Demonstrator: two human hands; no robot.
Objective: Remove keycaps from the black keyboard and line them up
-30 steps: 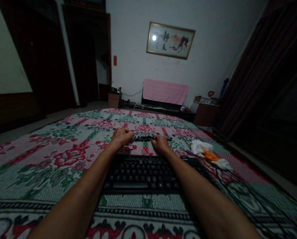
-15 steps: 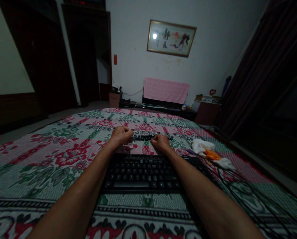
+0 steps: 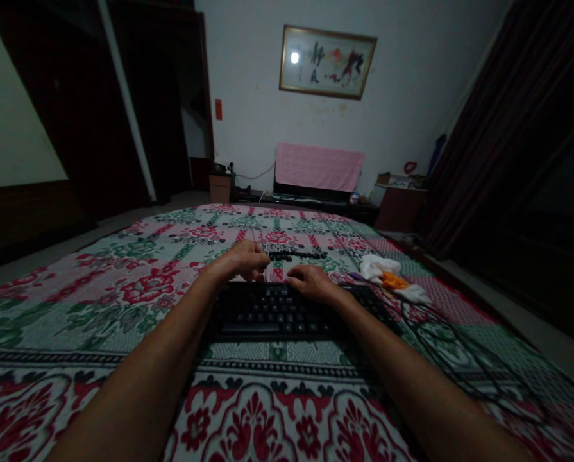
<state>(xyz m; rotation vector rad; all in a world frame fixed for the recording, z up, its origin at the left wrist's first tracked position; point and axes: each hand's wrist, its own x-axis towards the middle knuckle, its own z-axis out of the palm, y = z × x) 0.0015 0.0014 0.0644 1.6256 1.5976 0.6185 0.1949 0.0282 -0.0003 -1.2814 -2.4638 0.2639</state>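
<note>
Here, in the head view, the black keyboard (image 3: pixel 267 317) lies flat on a flowered bedspread (image 3: pixel 123 308), between the person's forearms. The left hand (image 3: pixel 248 260) is just above the keyboard's far edge, toward its left end, with its fingers curled in and the thumb close to them; whether something small is pinched there, I cannot tell. The right hand (image 3: pixel 310 281) is over the far edge too, further right along the keyboard, its fingers loosely bent and nearly together; what it has hold of, if anything, cannot be made out. Beyond the keyboard, small black pieces (image 3: pixel 287 257) lie in an uneven row, near the left hand's fingers. To the right of the keyboard are a crumpled white and orange cloth (image 3: pixel 380 266) and a loosely looped dark cord (image 3: pixel 460 388).
</note>
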